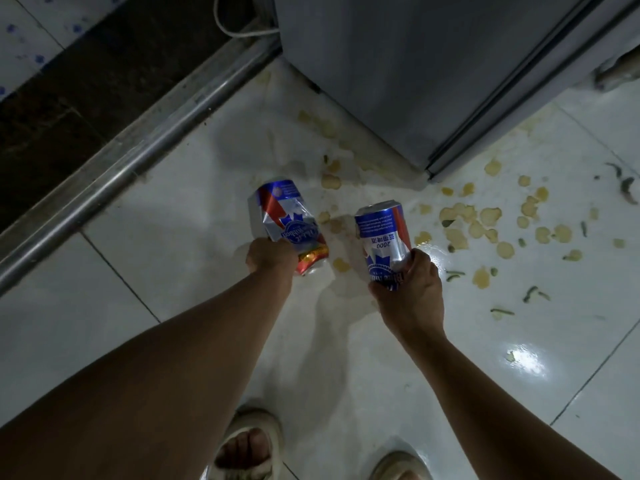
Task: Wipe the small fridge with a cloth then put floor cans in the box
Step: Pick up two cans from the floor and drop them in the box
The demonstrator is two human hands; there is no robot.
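My left hand (268, 258) grips a crushed blue, red and silver can (284, 216) by its lower end, and a smaller red and gold crumpled can (313, 259) sits pressed under the same hand. A whole blue and silver can (382, 233) is held in my right hand (410, 289), fingers wrapped around its base. Both cans hang just above the white tiled floor (173, 209). The small grey fridge (433, 71) stands at the upper right, its lower corner close beyond the cans. No box or cloth is in view.
Yellowish chips and green scraps (491, 223) litter the wet tiles right of the cans, with a puddle (332, 306) between my arms. A metal door rail (131, 157) runs diagonally at left. A white cord (239, 29) lies behind the fridge. My sandalled feet (249, 441) are at the bottom.
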